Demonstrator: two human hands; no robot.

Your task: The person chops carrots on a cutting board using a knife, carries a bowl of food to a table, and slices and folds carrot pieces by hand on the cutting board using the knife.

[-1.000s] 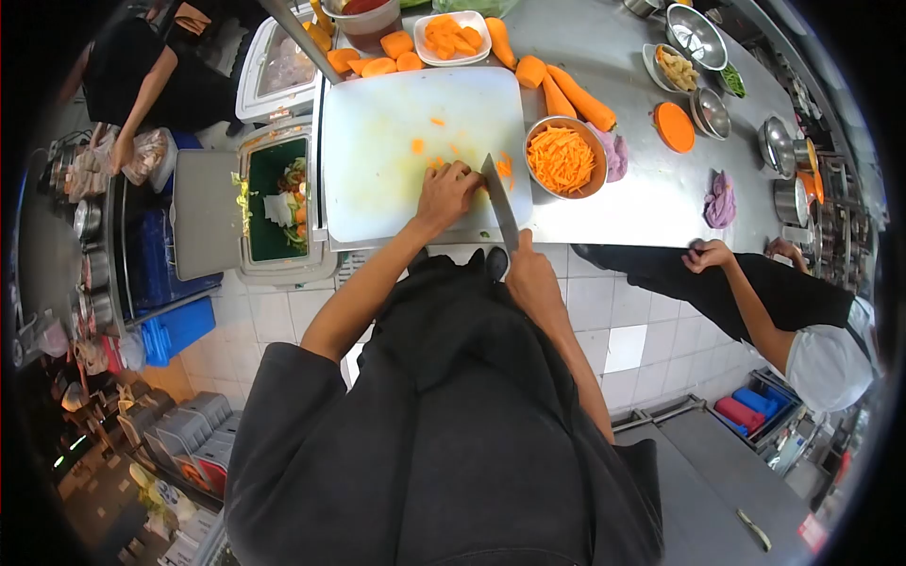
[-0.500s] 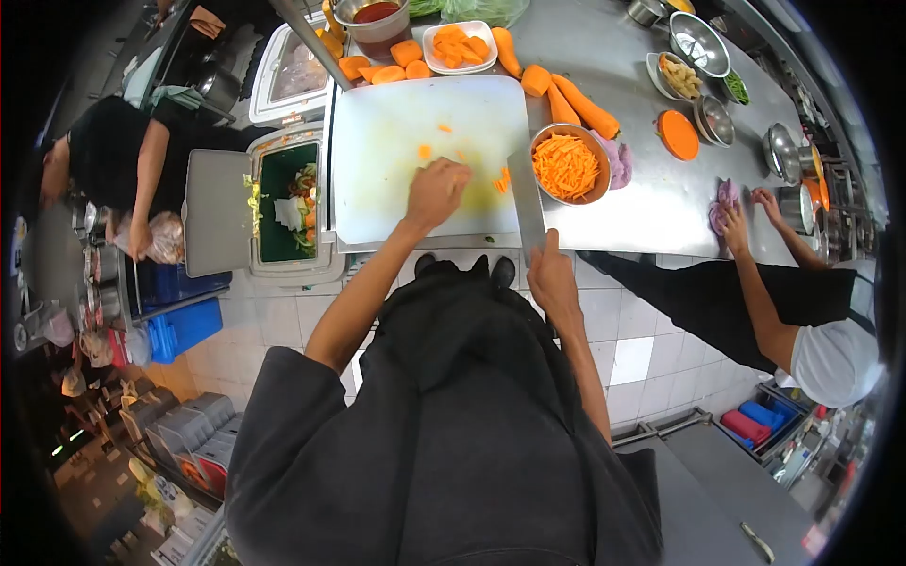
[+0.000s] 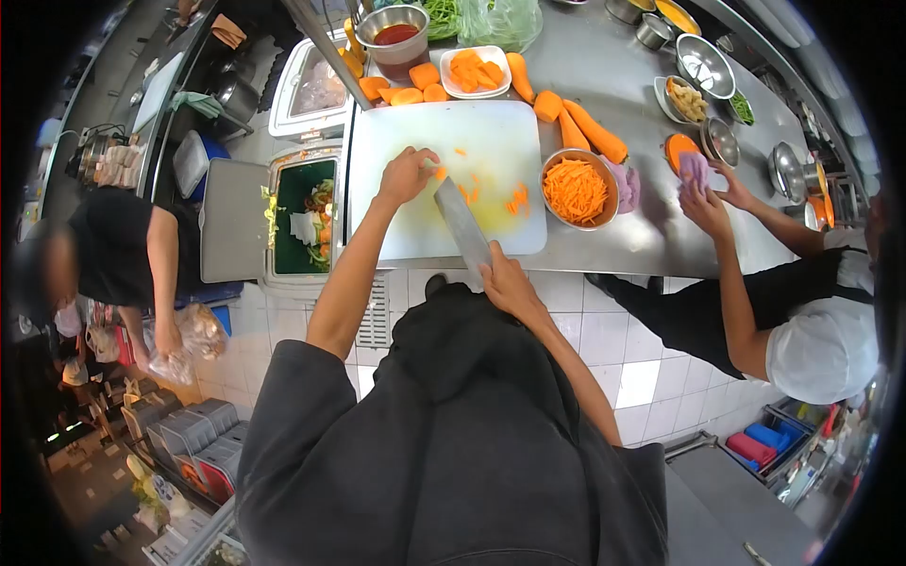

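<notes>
My right hand (image 3: 510,281) grips the handle of a broad-bladed kitchen knife (image 3: 462,224), its blade slanting up and left across the white cutting board (image 3: 396,231). At the blade's tip, the fingers of my left hand (image 3: 408,175) are pinched on a small carrot piece (image 3: 440,174), which they partly hide. Loose carrot strips (image 3: 518,199) lie on the right part of the board, with a few more scraps near the blade. Just right of the board, a metal bowl (image 3: 613,209) is heaped with shredded carrot (image 3: 574,191).
Whole carrots (image 3: 596,130), a white dish of carrot pieces (image 3: 474,72) and a pot of red liquid (image 3: 394,42) line the board's far side. An open scrap bin (image 3: 269,241) adjoins its left. A co-worker's hands (image 3: 713,203) hold a purple cloth (image 3: 694,172) at right.
The knife has swung left from beside the bowl to mid-board. My left hand has moved left. The right co-worker has lifted the purple cloth; the left person's bag is lower.
</notes>
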